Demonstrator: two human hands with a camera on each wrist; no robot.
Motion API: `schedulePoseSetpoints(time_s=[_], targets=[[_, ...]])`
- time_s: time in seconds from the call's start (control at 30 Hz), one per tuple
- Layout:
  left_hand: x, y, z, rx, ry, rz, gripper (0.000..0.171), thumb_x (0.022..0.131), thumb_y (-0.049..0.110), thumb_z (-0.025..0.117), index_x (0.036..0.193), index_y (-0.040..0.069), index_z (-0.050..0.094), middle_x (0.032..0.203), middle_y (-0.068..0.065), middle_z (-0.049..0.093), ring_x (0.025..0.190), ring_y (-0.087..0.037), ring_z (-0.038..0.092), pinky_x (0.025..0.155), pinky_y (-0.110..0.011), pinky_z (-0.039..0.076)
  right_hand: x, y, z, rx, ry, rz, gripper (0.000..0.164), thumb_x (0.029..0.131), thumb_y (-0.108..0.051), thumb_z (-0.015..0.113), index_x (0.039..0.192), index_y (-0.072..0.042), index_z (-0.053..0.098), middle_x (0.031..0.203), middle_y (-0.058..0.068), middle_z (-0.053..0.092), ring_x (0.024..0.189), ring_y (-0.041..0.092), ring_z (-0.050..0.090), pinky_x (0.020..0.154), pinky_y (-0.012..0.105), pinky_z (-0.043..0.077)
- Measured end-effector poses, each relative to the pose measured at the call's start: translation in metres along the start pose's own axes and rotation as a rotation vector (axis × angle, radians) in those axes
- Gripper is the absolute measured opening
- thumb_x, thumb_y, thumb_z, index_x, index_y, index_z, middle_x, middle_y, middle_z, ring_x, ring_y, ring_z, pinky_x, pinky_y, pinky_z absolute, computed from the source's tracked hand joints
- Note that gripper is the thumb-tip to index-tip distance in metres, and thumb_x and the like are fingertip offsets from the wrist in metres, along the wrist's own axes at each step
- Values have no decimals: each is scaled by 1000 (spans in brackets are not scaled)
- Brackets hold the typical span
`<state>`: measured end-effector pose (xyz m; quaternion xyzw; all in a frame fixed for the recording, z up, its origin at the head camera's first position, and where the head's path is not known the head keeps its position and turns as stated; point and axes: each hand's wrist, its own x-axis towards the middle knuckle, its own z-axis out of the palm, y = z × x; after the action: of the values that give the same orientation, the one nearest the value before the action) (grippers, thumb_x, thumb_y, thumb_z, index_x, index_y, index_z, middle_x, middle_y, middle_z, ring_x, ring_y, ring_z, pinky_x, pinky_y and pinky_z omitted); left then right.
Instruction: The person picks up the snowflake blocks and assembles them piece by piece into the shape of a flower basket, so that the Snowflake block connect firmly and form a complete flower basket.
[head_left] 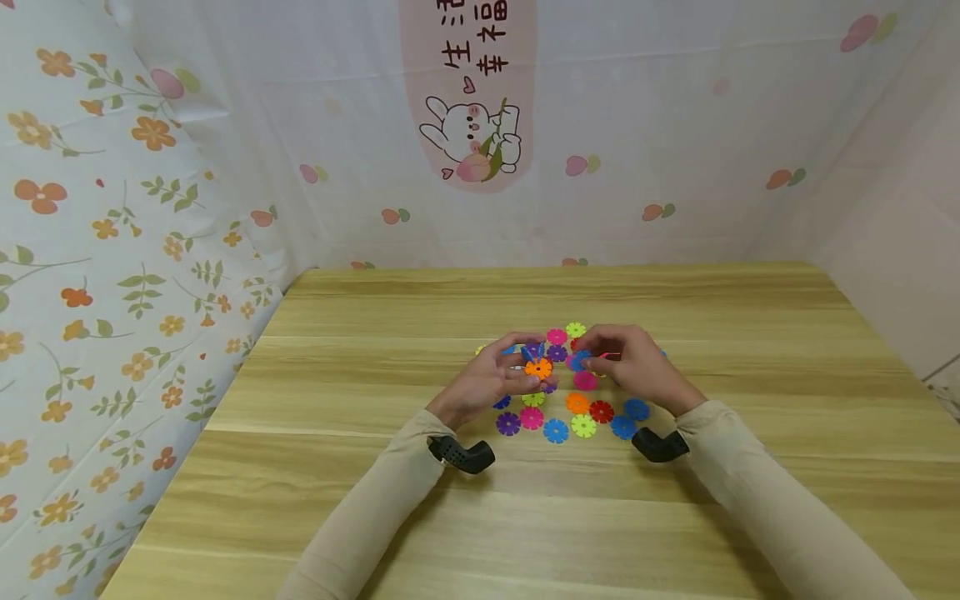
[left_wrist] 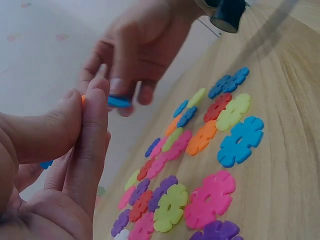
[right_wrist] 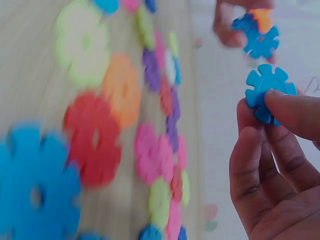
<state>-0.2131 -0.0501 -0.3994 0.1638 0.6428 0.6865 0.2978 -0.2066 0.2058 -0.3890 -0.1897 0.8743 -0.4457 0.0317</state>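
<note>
Above the table, my left hand [head_left: 480,385] pinches an orange notched flower disc [head_left: 545,369] between thumb and fingers. Joined to the orange piece is a blue notched disc [right_wrist: 262,45], seen in the right wrist view. Over to the right, my right hand [head_left: 633,367] holds a single blue disc [right_wrist: 256,89] by thumb and fingertips. That disc is apart from the joined pieces, with a small gap between. In the left wrist view, fingers hide most of the left hand's pieces, and the right hand's blue disc [left_wrist: 119,102] appears edge-on.
Many flower discs lie flat on the wooden table below the hands, among them a purple disc [head_left: 507,424], a red disc [head_left: 602,412], a yellow-green disc [head_left: 583,426] and a blue disc [head_left: 556,431]. A printed cloth [head_left: 337,125] hangs behind the table's far edge.
</note>
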Motion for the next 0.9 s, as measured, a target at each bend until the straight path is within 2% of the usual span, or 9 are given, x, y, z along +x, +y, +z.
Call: schedulePoseSetpoints(time_s=[0.13, 0.3, 0.43, 0.63, 0.8, 0.9], targets=[[1, 0, 2, -26, -32, 9, 60, 98, -4, 57, 152, 12, 38, 119, -14, 59, 123, -49, 59, 106, -48, 50, 2, -6, 4, 100, -13, 27, 21, 95, -1, 64, 115, -3, 70, 111, 15, 71, 96, 27, 69, 85, 22, 58], [2, 1, 4, -20, -36, 20, 60, 97, -4, 58, 152, 12, 37, 120, -13, 60, 123, -48, 60, 104, -44, 53, 3, -12, 9, 166, -15, 51, 18, 96, -2, 63, 113, -5, 70, 109, 17, 70, 96, 37, 70, 83, 35, 62], [1, 1, 3, -24, -44, 24, 60, 98, -3, 57, 153, 10, 35, 127, -18, 59, 123, -48, 60, 106, -47, 51, 4, -16, 12, 145, -2, 25, 16, 96, -1, 64, 109, -5, 72, 102, 15, 71, 93, 37, 67, 81, 30, 61], [2, 2, 1, -28, -54, 30, 59, 98, -4, 56, 152, 10, 37, 133, -29, 55, 122, -51, 60, 107, -52, 48, 3, -20, 16, 85, 40, -64, 17, 94, 3, 64, 104, -5, 75, 101, 12, 73, 89, 30, 67, 80, 21, 59], [3, 0, 0, -36, -77, 29, 60, 98, -6, 55, 153, 8, 35, 140, -34, 48, 125, -53, 56, 106, -50, 48, 2, -22, 19, -3, 87, -146, 19, 91, 4, 67, 104, -6, 76, 102, 11, 75, 87, 23, 69, 81, 26, 61], [3, 0, 0, -31, -78, 30, 57, 97, -6, 56, 149, 10, 40, 140, -34, 49, 124, -52, 57, 105, -50, 50, 2, -22, 20, 16, 111, -154, 19, 90, 3, 69, 107, -4, 75, 104, 13, 75, 89, 25, 73, 83, 29, 62]])
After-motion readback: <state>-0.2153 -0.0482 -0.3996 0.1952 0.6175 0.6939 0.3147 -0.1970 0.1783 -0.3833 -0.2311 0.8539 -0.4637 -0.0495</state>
